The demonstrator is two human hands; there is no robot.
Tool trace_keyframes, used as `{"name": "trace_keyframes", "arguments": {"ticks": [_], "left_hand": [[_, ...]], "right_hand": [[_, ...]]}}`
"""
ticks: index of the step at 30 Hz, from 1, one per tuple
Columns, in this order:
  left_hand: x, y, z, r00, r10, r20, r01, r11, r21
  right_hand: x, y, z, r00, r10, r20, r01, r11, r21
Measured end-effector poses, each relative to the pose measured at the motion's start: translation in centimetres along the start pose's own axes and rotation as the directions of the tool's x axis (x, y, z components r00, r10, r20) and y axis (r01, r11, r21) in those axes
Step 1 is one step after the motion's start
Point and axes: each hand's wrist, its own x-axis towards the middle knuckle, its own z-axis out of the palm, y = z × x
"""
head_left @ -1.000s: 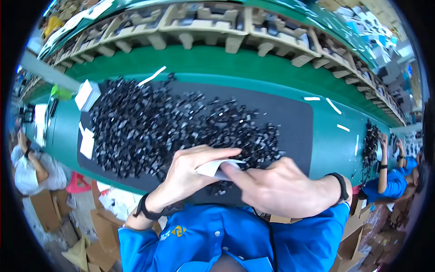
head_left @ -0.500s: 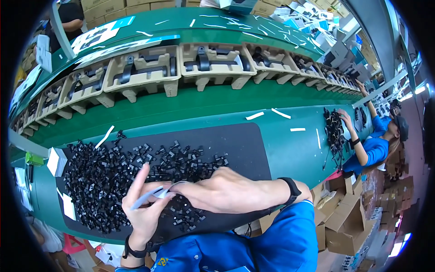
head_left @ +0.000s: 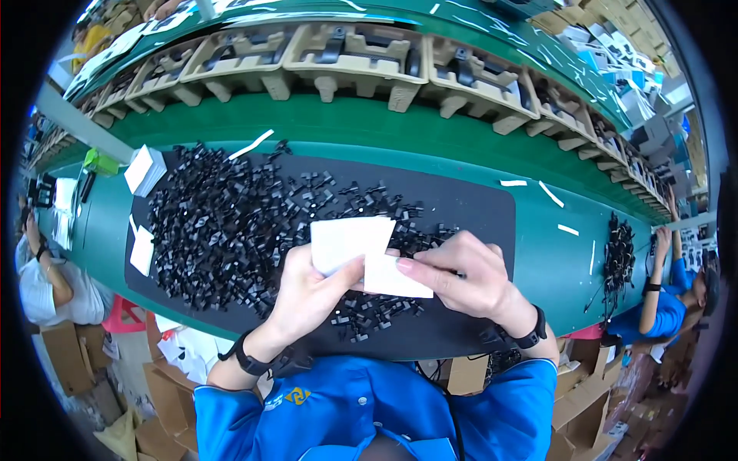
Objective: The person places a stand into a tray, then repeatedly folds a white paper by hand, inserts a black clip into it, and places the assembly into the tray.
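Observation:
Above a black mat [head_left: 469,207] I hold white paper leaflets between both hands. My left hand [head_left: 304,292] pinches the larger white leaflet [head_left: 342,238], its thumb lying over the lower edge. My right hand [head_left: 473,276] is closed on a smaller white leaflet [head_left: 400,280], thumb on top. This one overlaps the lower right corner of the larger; I cannot tell whether they are joined. Beneath and behind my hands lies a wide heap of small black plastic clips or connectors [head_left: 223,223], partly hidden by the hands and paper.
Behind the mat runs a line of brown pulp trays [head_left: 354,67] holding black parts. A white card stack [head_left: 144,170] and a green object [head_left: 100,161] stand at left. Black cables [head_left: 617,257] lie at right beside a co-worker in blue [head_left: 665,307]. Another person [head_left: 58,276] sits at left.
My hands have swung to the right in view and moved apart. The paper, seen nearly edge-on before, now faces up as two overlapping leaflets. The whole view has shifted; the trays sit higher.

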Motion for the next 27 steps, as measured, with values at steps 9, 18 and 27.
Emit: {"name": "trace_keyframes", "arguments": {"ticks": [9, 18, 27], "left_hand": [[1.0, 0.7, -0.6, 0.999, 0.046, 0.014, -0.048, 0.958, 0.283], [3.0, -1.0, -0.7, 0.989, 0.138, -0.045, -0.119, 0.946, 0.302], [4.8, 0.4, -3.3, 0.987, 0.113, -0.113, -0.087, 0.973, 0.213]], "right_hand": [[1.3, -1.6, -0.5, 0.981, -0.071, 0.18, 0.154, 0.848, -0.507], [2.7, 2.6, 0.3, 0.913, 0.34, 0.224, -0.395, 0.874, 0.282], [8.6, 5.5, -1.1, 0.791, 0.374, 0.484, -0.518, 0.83, 0.206]]}}
